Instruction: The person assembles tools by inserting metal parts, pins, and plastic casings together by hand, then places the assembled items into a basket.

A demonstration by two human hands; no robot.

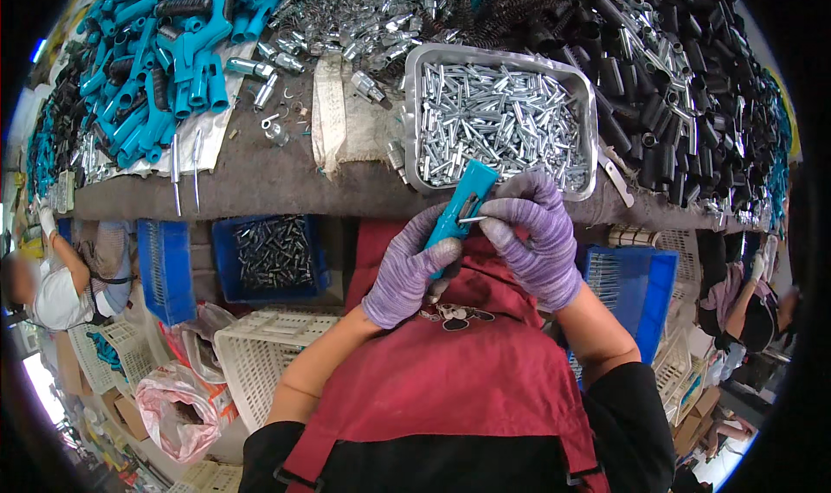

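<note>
My left hand (400, 275), in a purple knit glove, is wrapped round the lower part of a teal plastic housing (474, 184) with a long slot in it. The housing is held tilted in front of my apron, its upper end near the tray. A thin silver metal pin (472, 220) is pinched between the thumb and fingers of my gloved right hand (547, 244). Its free end points left, at the side of the housing; whether it enters a hole I cannot tell. Just beyond my hands, a metal tray (413, 125) holds many loose silver pins (502, 116).
Teal housings (195, 43) are heaped at the far left, black tubular parts (666, 103) at the right, metal fittings (368, 86) between them. A knife (616, 180) lies beside the tray. Blue bins (316, 264) and white crates (260, 341) stand below the table edge. Other people work at both sides.
</note>
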